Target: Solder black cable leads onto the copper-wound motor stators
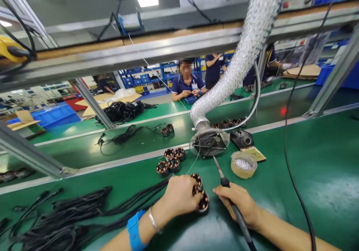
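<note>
Glossy green tabletop: left hand grips coppery ring, right hand a soldering iron.

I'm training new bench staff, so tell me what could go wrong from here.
The soldering iron in the right hand has its bare tip pointing away, but the left hand is close by; if it is hot, a careless swing could burn those fingers.

The left arm reaches over black cables; it might snag them and disturb the work.

The open tub near the iron's tip could be knocked, spilling its shiny contents.
</note>
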The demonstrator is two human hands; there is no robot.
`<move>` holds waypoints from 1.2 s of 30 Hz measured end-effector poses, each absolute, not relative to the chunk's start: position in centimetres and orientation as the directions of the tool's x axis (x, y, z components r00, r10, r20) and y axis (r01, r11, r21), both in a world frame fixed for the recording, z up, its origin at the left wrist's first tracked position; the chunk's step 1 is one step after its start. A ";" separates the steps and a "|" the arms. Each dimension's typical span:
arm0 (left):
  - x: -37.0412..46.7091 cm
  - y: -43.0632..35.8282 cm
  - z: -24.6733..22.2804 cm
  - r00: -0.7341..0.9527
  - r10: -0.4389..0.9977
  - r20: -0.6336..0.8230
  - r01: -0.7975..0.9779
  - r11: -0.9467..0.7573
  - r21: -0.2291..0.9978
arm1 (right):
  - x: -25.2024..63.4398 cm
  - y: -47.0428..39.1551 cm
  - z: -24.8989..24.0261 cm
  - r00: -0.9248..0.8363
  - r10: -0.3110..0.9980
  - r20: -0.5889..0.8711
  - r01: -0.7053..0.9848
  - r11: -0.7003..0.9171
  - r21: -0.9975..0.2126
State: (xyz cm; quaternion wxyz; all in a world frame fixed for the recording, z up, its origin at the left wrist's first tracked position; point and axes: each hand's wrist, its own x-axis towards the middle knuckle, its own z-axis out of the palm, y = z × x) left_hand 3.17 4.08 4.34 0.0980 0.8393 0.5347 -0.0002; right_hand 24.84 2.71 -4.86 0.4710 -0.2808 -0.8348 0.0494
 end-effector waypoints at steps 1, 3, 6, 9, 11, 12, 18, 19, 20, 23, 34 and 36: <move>3.0 4.0 4.3 0.416 0.905 -0.089 0.898 -0.393 0.200 | 24.9 2.3 -4.8 -0.391 0.536 0.749 0.429 0.826 -0.367; 2.0 3.7 4.4 0.360 0.931 -0.061 0.896 -0.327 0.299 | 24.8 1.7 -4.5 -0.369 0.582 0.725 0.448 0.794 -0.410; 0.0 2.8 4.0 0.263 0.956 -0.131 0.874 -0.178 0.452 | 23.8 1.3 -3.9 -0.351 0.663 0.661 0.489 0.732 -0.475; -1.2 2.1 2.4 0.302 0.926 -0.227 0.803 -0.119 0.585 | 22.2 1.5 -3.5 -0.365 0.716 0.594 0.517 0.687 -0.511; -1.4 2.0 1.2 0.334 0.917 -0.219 0.752 -0.119 0.648 | 21.3 1.5 -3.7 -0.391 0.723 0.569 0.514 0.685 -0.517; -1.5 1.9 0.7 0.334 0.920 -0.206 0.736 -0.118 0.667 | 21.0 1.4 -3.8 -0.410 0.718 0.563 0.504 0.692 -0.517; -2.0 1.6 -0.1 0.441 0.855 -0.273 0.631 -0.080 0.771 | 21.5 0.1 -4.9 -0.495 0.679 0.542 0.432 0.733 -0.525; -2.1 1.6 0.0 0.482 0.827 -0.289 0.607 -0.078 0.791 | 21.7 0.0 -5.0 -0.496 0.684 0.535 0.432 0.729 -0.531; -2.1 1.5 0.0 0.510 0.806 -0.300 0.585 -0.069 0.808 | 21.8 0.0 -4.9 -0.495 0.689 0.529 0.432 0.723 -0.539; -2.4 1.6 0.4 0.513 0.795 -0.323 0.561 -0.027 0.827 | 21.9 0.2 -4.8 -0.508 0.681 0.528 0.390 0.728 -0.564; -0.9 2.0 0.7 0.490 0.776 -0.398 0.315 0.269 0.910 | 21.7 0.1 -4.2 -0.542 0.681 0.493 0.322 0.710 -0.626; 0.3 2.2 1.2 0.463 0.811 -0.357 0.227 0.281 0.932 | 21.7 0.2 -4.1 -0.537 0.690 0.484 0.335 0.702 -0.629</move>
